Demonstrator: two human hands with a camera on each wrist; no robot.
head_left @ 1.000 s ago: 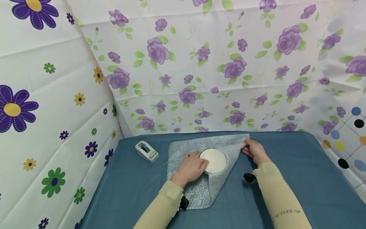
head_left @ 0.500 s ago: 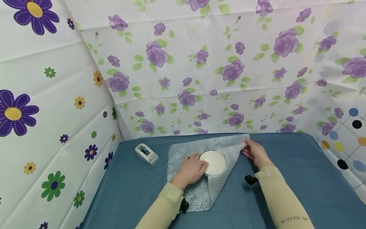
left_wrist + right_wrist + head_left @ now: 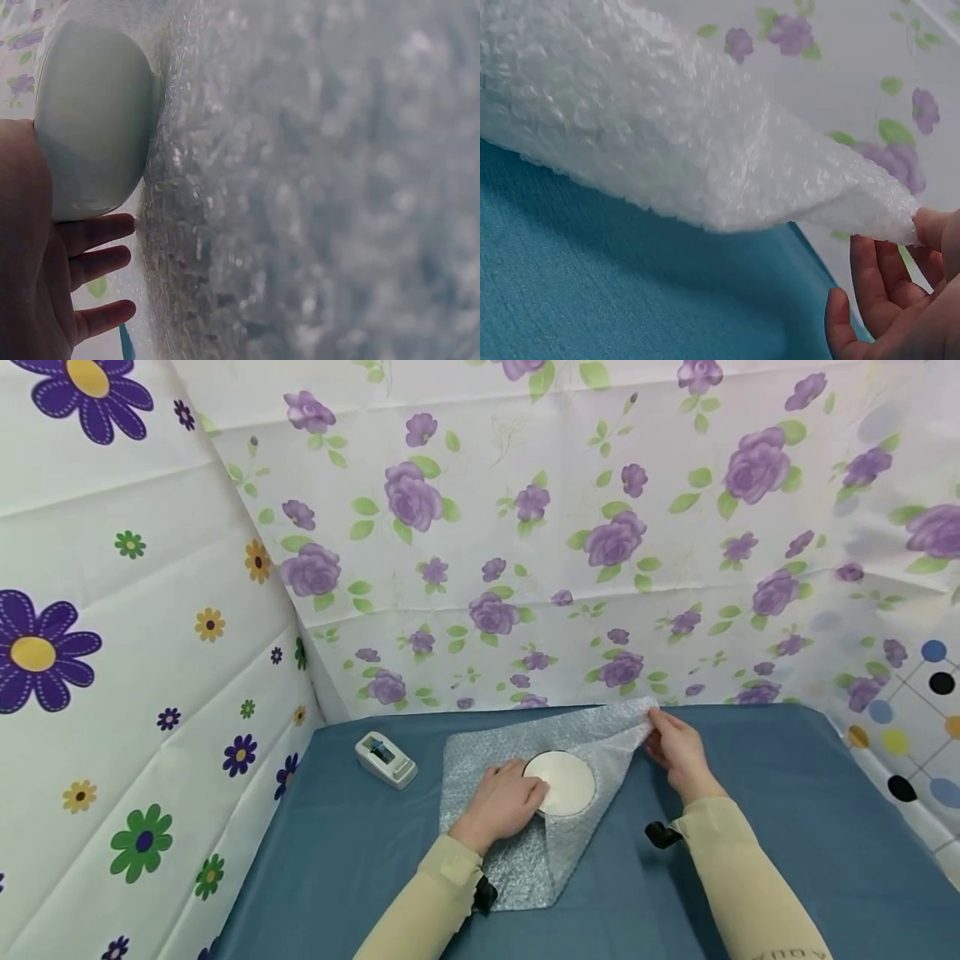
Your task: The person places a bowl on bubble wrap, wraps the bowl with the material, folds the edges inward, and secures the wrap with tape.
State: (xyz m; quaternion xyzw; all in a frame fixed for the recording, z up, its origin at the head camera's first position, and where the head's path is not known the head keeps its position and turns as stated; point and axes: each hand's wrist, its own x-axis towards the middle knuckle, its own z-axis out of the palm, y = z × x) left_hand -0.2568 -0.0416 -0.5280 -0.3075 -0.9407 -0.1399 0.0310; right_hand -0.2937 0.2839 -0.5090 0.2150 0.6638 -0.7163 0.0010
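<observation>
White bowl [image 3: 568, 782]: lower middle of frame, on bubble wrap [image 3: 480, 752]; left rim partly hidden from us.
Left hand [image 3: 501, 802]: grips it, fingers partly covered.
Right hand [image 3: 681, 756]: pinches bubble wrap's upper-right corner.

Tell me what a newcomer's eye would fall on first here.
The flowered backdrop would likely catch the eye first, filling the upper part of the head view. Then comes the pale bowl in the lower middle, standing on bubble wrap and held by the left hand. The right hand pinches the wrap's far right corner.
</observation>
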